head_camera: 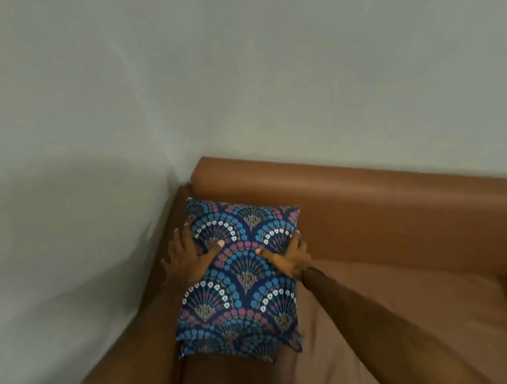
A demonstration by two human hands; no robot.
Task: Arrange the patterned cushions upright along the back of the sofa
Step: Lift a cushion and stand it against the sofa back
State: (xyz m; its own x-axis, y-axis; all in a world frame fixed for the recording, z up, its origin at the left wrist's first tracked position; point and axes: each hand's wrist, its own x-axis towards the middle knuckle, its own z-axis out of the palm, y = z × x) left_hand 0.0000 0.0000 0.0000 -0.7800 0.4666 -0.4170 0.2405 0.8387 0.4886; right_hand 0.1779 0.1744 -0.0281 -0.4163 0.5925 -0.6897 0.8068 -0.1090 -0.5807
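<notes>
Now patterned cushion (237, 280) leans at sofa back (367, 211), far-left corner, 11 o'clock. Left hand (184, 256), right hand (290, 258) clasp side edges, thumbs on front. Advice: press base into seat crease, square top, release gently.

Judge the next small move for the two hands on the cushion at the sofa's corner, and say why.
Probably press the cushion back and let go. The left hand and right hand grip its two sides, thumbs on the front, and its top edge already leans on the sofa back in the corner by the armrest. It looks nearly upright, so only settling seems left.
</notes>
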